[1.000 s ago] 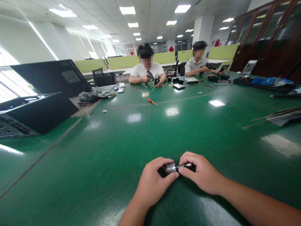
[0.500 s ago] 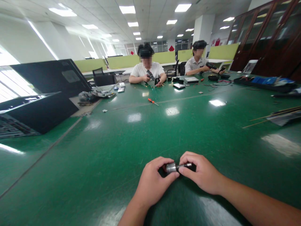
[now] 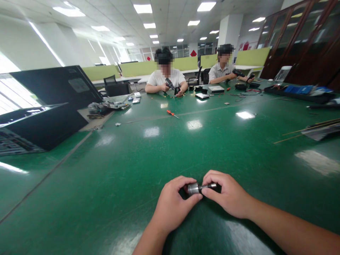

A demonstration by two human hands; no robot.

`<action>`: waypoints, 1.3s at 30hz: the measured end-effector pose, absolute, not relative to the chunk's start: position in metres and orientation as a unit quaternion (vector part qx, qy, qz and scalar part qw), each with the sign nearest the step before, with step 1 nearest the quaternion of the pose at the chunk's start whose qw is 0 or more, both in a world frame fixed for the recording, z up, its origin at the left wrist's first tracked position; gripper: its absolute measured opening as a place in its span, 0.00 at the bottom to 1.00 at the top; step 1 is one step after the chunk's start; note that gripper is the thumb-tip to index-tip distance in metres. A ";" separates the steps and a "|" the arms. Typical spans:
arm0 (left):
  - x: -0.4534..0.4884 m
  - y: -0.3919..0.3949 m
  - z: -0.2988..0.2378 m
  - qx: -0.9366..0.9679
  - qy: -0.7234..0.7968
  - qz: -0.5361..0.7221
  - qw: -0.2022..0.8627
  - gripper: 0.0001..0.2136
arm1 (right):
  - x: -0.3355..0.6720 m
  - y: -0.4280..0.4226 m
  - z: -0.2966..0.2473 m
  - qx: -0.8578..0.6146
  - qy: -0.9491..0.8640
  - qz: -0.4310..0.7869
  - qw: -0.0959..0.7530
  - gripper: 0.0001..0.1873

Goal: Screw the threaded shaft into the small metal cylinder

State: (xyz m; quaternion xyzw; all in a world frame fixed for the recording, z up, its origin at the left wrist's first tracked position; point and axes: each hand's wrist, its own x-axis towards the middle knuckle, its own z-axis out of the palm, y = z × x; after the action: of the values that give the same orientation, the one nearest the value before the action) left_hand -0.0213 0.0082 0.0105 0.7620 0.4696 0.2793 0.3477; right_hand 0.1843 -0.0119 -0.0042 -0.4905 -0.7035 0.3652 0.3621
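Observation:
A small silvery metal cylinder with a thin shaft sticking out to the right is held just above the green table, near its front edge. My left hand is closed round the thicker body of the cylinder, thumb and fingers pinching it. My right hand is closed on the thin shaft end. The two hands nearly touch at the part's middle. Any dark piece under the fingers is hidden.
Black open cases stand at the left. An orange-handled screwdriver lies mid-table. Two people sit at the far side with power drivers and small parts. Thin rods and a dark sheet lie at the right, a long tray beyond.

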 end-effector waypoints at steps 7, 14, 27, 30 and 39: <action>-0.021 0.008 0.010 0.765 0.472 0.274 0.342 0.12 | 0.184 -0.013 -0.004 -0.494 -0.707 0.357 0.360 0.03; -0.021 0.007 0.010 0.767 0.472 0.273 0.337 0.12 | 0.184 -0.012 -0.003 -0.491 -0.708 0.359 0.358 0.02; -0.021 0.008 0.009 0.771 0.473 0.269 0.329 0.11 | 0.184 -0.013 -0.003 -0.488 -0.713 0.353 0.359 0.02; -0.021 0.008 0.009 0.772 0.473 0.268 0.330 0.11 | 0.184 -0.013 -0.002 -0.487 -0.713 0.354 0.358 0.02; -0.021 0.008 0.010 0.774 0.472 0.265 0.330 0.12 | 0.184 -0.012 -0.004 -0.488 -0.715 0.354 0.353 0.02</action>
State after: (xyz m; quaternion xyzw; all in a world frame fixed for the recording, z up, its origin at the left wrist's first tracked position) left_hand -0.0206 0.0082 0.0097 0.7736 0.4717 0.2651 0.3297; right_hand 0.1844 -0.0122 -0.0038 -0.4878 -0.7153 0.3544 0.3534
